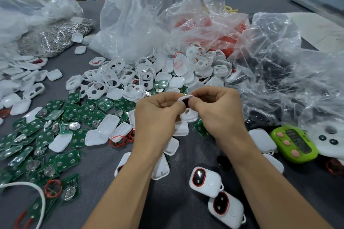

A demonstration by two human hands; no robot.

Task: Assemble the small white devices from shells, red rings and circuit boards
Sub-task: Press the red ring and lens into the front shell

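My left hand (158, 115) and my right hand (217, 109) meet above the middle of the grey table, both pinching one small white shell (188, 111) with a dark red-rimmed part at its top. A heap of open white shells (141, 76) lies just behind my hands. Green circuit boards (55, 132) with coin cells spread across the left. Loose red rings (119, 140) lie left of my left wrist. Two assembled white devices (205, 181) with red-ringed windows lie at the front right.
Clear plastic bags stand at the back: one of white parts (130, 22), one of red parts (214, 29), one of dark parts (275, 72). A pile of metal clips (55, 37) is at the back left. A green timer (294, 144) lies right; a white cable (28, 188) curls front left.
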